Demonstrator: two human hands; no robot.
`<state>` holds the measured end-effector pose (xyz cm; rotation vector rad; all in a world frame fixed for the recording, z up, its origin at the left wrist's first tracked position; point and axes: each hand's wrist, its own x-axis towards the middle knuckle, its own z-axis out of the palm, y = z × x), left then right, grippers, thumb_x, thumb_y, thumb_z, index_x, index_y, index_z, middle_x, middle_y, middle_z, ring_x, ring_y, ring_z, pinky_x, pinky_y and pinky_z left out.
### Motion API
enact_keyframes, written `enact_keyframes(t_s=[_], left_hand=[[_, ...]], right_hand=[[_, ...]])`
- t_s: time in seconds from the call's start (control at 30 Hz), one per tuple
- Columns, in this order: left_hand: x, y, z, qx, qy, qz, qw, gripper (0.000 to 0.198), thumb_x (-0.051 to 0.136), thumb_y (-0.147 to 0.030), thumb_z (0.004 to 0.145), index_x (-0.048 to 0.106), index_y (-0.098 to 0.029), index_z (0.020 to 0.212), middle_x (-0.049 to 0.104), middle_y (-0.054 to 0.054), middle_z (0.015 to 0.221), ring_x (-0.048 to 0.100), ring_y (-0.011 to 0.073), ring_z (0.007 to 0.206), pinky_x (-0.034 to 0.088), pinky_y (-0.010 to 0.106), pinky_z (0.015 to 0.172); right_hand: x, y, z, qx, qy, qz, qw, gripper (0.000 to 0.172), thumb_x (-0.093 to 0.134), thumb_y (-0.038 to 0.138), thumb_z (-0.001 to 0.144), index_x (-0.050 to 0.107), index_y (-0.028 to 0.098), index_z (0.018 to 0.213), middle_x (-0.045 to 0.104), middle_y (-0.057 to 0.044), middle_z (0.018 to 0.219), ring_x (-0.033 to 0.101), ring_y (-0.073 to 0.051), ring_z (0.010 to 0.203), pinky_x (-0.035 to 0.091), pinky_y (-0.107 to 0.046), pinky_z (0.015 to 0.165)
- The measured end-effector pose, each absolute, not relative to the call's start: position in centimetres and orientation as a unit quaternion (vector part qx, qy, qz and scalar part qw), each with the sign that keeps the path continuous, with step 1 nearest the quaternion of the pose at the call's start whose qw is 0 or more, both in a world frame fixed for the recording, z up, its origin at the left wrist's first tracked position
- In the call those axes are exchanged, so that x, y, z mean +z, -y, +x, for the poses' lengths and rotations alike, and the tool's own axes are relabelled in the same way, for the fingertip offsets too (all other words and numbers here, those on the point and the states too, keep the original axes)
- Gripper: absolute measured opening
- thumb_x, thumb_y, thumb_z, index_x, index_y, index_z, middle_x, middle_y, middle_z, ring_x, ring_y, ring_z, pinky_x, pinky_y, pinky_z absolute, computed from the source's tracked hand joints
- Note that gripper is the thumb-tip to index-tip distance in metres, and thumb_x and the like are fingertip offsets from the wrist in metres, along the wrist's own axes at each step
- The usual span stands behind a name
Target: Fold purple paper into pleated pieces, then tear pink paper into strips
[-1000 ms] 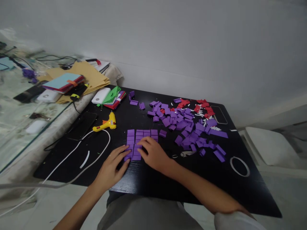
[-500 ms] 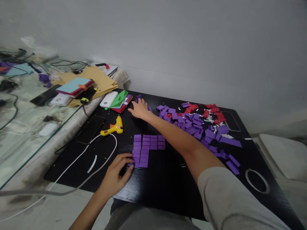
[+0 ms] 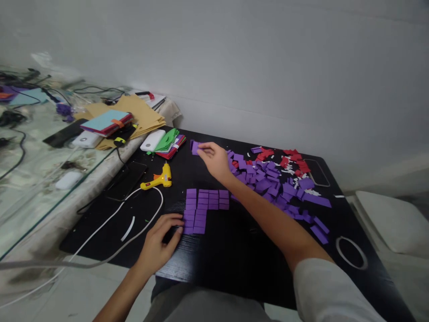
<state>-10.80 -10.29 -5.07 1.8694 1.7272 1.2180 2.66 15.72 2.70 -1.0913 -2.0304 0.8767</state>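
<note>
Several folded purple paper pieces point(image 3: 196, 210) lie side by side in neat rows, forming an L-like block on the black table. My left hand point(image 3: 164, 235) rests at the left edge of this block, its fingers loosely stretched and the tips touching or very near the pieces. Towards the back of the table, my right hand point(image 3: 216, 160) pinches a small purple paper piece point(image 3: 195, 146) between thumb and fingers. To the right of that hand spreads a loose heap of purple paper pieces point(image 3: 264, 176), partly covered by my forearm.
A yellow glue gun point(image 3: 164, 176) with a white cable lies left of the rows. Behind it sit a white box point(image 3: 153, 140) and stacked coloured paper point(image 3: 171, 145). Red paper scraps point(image 3: 296, 157) are at the back right, and a ring point(image 3: 351, 252) at the front right.
My right hand has drawn back to the right from the table's far edge, and a purple paper piece now shows in its fingers. The left hand has stayed put.
</note>
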Motion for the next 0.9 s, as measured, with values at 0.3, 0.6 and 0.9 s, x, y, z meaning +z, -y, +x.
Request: enact_keyframes(t_s=[0.3,0.6,0.9], left_hand=[[-2.9,8.9,-5.2,0.523,-0.570,0.472,0.423,0.039,0.056,-0.046,0.104,0.057,-0.023,0.135,0.078,0.005,0.103,0.078,0.0212,0.093,0.063,0.037,0.088],[-2.7,5.2,-3.2,0.476,-0.560,0.501,0.458,0.039,0.078,-0.042,0.086,0.058,-0.022,0.114,0.069,-0.001,0.084,0.069,0.0163,0.072,0.056,0.029,0.065],[-3.2,2.9,-5.0,0.311,-0.541,0.726,0.289,0.011,0.066,-0.027,0.097,0.072,-0.023,0.105,0.075,0.002,0.099,0.070,0.0171,0.079,0.058,0.032,0.074]], right_hand=[[-0.1,1.8,14.2,0.676,0.451,-0.411,0.414,0.028,0.087,0.035,0.076,0.069,0.024,0.094,0.069,0.000,0.097,0.073,-0.020,0.092,0.069,-0.040,0.086],[-3.2,7.6,15.5,0.549,0.556,-0.465,0.417,0.008,0.073,0.025,0.089,0.075,0.023,0.096,0.076,-0.004,0.094,0.075,-0.020,0.087,0.064,-0.033,0.079],[-2.8,5.8,15.6,0.360,0.799,-0.446,0.181,0.026,0.063,0.014,0.098,0.074,0.022,0.120,0.079,-0.006,0.100,0.075,-0.021,0.086,0.060,-0.035,0.082]])
